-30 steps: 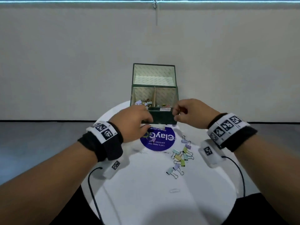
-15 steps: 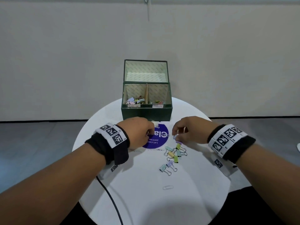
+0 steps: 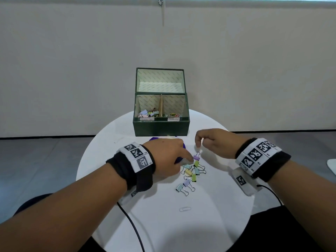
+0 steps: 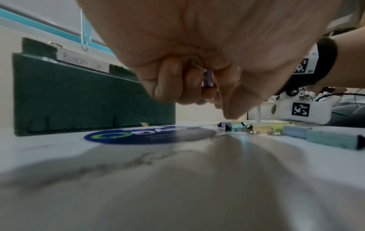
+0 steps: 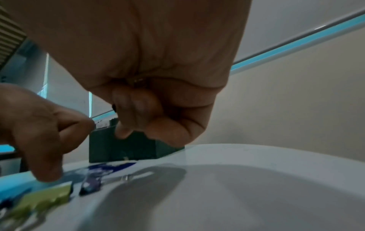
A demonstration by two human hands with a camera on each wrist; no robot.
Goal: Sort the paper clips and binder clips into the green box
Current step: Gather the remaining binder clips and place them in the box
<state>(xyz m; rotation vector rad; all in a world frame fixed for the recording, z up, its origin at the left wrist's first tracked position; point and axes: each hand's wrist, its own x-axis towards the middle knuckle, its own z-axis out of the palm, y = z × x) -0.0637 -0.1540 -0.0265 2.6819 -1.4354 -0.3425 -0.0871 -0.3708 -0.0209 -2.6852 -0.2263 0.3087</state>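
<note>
Though not yet touching the lilac metal binder clip (image 3: 196, 157), hovers just above its wire loop with curled right hand (image 3: 212, 142); cannot tell if the palm hides anything. Lies on round white worktop (image 3: 163, 224), loop toward green box (image 3: 161, 127). Grips second lilac clip (image 4: 207, 78) in left hand (image 3: 167, 157), forefinger down alongside.

We can make out two small white labels (image 3: 147, 119) on the front rim of the green box (image 3: 161, 127), one per compartment; the left one seems to read "Binder Clips" in handwriting, the right one is too blurred for us to read. On the round blue sticker (image 4: 150, 135) on the bench (image 3: 209, 224) we see upside-down white letters, not legible.
</note>
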